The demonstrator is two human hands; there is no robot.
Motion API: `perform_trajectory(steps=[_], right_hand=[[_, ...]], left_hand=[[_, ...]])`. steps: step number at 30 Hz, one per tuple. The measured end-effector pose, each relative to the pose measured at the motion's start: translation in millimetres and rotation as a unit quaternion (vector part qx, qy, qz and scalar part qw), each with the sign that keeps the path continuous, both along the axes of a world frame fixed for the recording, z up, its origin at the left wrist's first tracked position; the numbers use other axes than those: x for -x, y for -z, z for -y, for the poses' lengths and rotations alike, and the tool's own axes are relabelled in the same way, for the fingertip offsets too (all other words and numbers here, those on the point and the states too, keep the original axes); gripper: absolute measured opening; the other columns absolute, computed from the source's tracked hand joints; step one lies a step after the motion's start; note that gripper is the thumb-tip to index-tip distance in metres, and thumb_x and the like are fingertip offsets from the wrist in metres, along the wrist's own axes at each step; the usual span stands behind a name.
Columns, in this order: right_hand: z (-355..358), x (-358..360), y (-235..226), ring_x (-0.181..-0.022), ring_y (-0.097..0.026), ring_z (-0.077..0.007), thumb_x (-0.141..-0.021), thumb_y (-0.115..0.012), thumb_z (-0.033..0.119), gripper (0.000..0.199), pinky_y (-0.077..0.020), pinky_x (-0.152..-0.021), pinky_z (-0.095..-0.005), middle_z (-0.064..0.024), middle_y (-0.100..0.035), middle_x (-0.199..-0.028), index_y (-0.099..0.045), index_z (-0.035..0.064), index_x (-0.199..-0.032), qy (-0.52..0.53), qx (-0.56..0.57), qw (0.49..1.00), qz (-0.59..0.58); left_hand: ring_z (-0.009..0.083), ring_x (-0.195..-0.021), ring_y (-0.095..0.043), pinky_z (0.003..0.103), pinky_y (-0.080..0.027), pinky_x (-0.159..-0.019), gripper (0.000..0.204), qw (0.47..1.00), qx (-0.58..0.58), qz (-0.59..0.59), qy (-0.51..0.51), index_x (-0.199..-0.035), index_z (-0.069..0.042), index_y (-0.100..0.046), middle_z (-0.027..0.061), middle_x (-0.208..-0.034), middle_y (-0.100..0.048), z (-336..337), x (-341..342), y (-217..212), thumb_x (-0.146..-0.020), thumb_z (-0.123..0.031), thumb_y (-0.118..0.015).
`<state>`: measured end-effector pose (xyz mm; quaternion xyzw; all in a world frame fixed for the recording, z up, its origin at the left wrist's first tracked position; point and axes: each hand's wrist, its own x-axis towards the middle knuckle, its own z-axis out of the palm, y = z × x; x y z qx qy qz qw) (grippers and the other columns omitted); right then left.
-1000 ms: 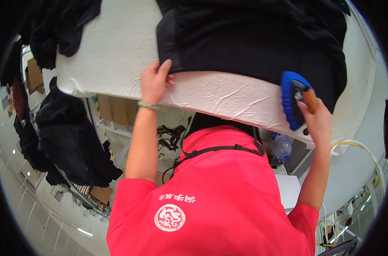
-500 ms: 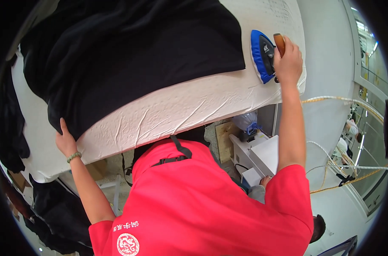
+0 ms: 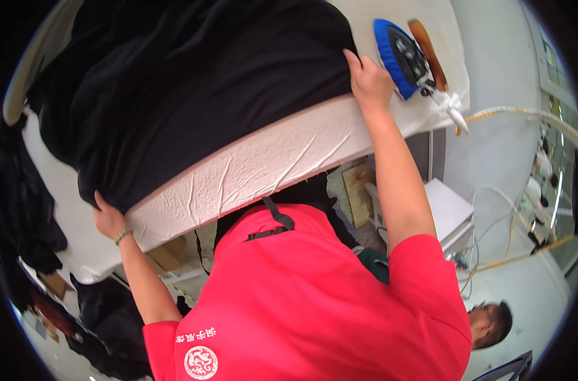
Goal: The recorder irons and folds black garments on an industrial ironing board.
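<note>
- The black garment [image 3: 206,95] lies between my two sets of fingers, its near edge running from one hand to the other, with soft folds beyond them.
- My right hand [image 3: 373,86] is clamped on the garment's right edge, thumb over the cloth; some fingertips are hidden.
- My left hand [image 3: 111,222] is clamped on its near left corner, thumb upward along the edge, the other fingers mostly hidden by the cloth.
- Under the garment is the white padded table [image 3: 257,168], its wrinkled cover showing on my side of the cloth, between my fingers and my red shirt [image 3: 314,286].
- Just right of my right fingers, apart from them, rests the blue-edged iron [image 3: 398,60] with its brown handle [image 3: 428,54].
- Farther right of those fingers curves a pale hose [image 3: 524,112].
- Left of my left fingers hang more dark clothes [image 3: 28,216].
</note>
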<state>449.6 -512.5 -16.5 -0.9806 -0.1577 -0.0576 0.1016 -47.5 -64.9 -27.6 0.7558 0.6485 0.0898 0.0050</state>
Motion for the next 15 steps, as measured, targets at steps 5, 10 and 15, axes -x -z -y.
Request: perform_trajectory(steps=[5,10,15], right_hand=[[-10,5,-9,-0.076,-0.067,-0.0453,-0.101,-0.041,0.065,0.069,-0.0509,-0.066,-0.0549,-0.0213,-0.069,-0.076,-0.069,0.0074,-0.075,0.103,0.036,0.994,-0.02],[-10,4,1,-0.079,-0.069,-0.0436,-0.103,-0.035,0.061,0.067,-0.0541,-0.068,-0.0531,-0.0202,-0.071,-0.08,-0.075,0.0121,-0.081,0.132,0.082,0.988,0.013],[2,1,12,-0.078,-0.07,-0.0438,-0.104,-0.035,0.059,0.065,-0.0546,-0.067,-0.0536,-0.019,-0.071,-0.078,-0.075,0.0132,-0.08,0.091,0.098,0.989,0.057]], left_hand=[[0.0466,-0.088,-0.067,0.055,-0.05,-0.074,0.072,0.998,0.039,-0.023,0.037,-0.102,-0.002,-0.075,0.0249,-0.091,-0.073,20,-18,-18,-0.099,-0.067,-0.044],[0.0467,-0.087,-0.068,0.054,-0.051,-0.071,0.068,0.994,0.056,-0.049,0.08,-0.104,-0.006,-0.076,0.023,-0.092,-0.073,13,-18,-13,-0.1,-0.066,-0.043],[0.0458,-0.078,-0.068,0.053,-0.051,-0.064,0.061,0.988,0.015,-0.01,0.153,-0.102,-0.008,-0.077,0.021,-0.086,-0.073,14,-5,-6,-0.102,-0.06,-0.045]])
